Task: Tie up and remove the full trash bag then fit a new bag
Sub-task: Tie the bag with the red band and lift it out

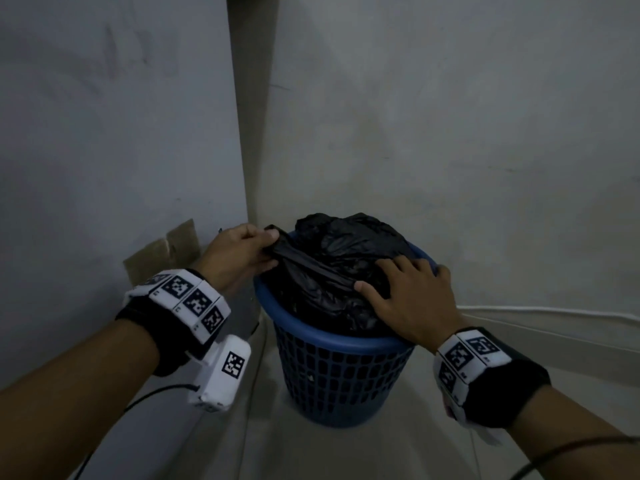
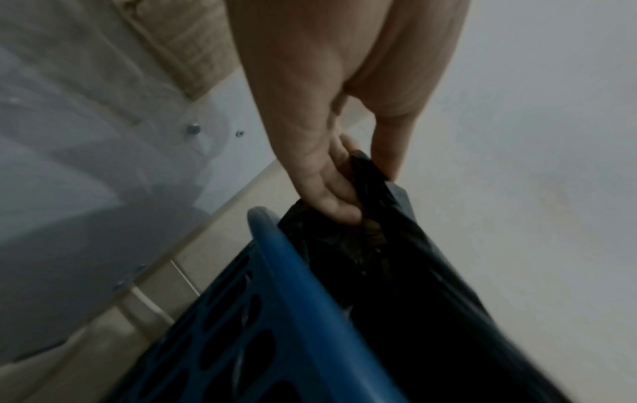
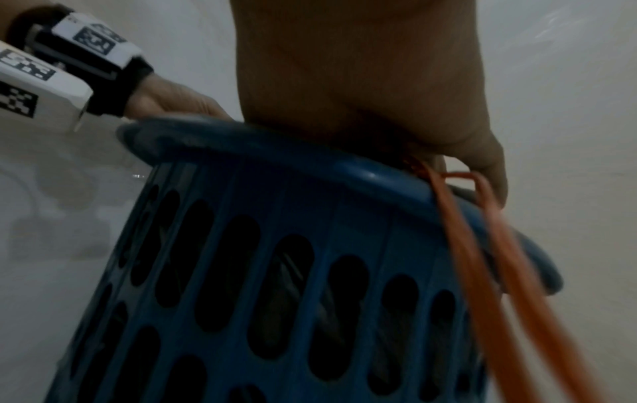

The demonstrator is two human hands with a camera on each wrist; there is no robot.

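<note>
Trash bag (image 1: 332, 268): black, bulging, seated in the blue basket (image 1: 339, 375) on the floor by the wall.
Left hand (image 1: 239, 254): grip pinches a gathered bag edge (likely for tying).
Right hand (image 1: 408, 299): fingers spread flat, steadying the bag.

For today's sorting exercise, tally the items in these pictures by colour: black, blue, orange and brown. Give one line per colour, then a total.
Black: 1, the trash bag
Blue: 1, the slotted bin
Orange: 1, a looped band hanging over the bin rim
Brown: 1, the cardboard piece by the wall
Total: 4
</note>
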